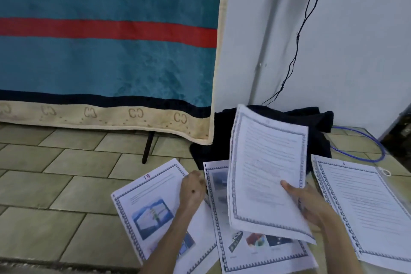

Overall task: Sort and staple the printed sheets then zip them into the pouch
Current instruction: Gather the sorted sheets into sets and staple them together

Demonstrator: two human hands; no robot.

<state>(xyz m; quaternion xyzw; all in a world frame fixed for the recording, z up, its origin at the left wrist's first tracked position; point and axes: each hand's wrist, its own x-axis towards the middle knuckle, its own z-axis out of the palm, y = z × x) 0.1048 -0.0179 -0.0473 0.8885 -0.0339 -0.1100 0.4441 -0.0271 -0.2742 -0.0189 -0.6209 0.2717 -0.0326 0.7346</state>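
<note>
Printed sheets with patterned borders lie spread on the tiled floor. My right hand (pixel 309 202) grips a small stack of text sheets (pixel 266 162) and holds it raised and tilted above a picture sheet (pixel 255 249). My left hand (pixel 192 189) holds the right edge of the sheet numbered 15 (pixel 146 209), its fingers curled at the paper's edge. Another text sheet numbered 6 (pixel 364 207) lies at the right on a clear plastic pouch (pixel 387 173). No stapler is in view.
A teal blanket (pixel 106 51) with a red stripe hangs at the left, with a black stand leg (pixel 148 147) under it. Dark cloth (pixel 320 124) lies by the white wall. A black cable (pixel 298 40) hangs down; a blue cable (pixel 367 153) loops on the floor.
</note>
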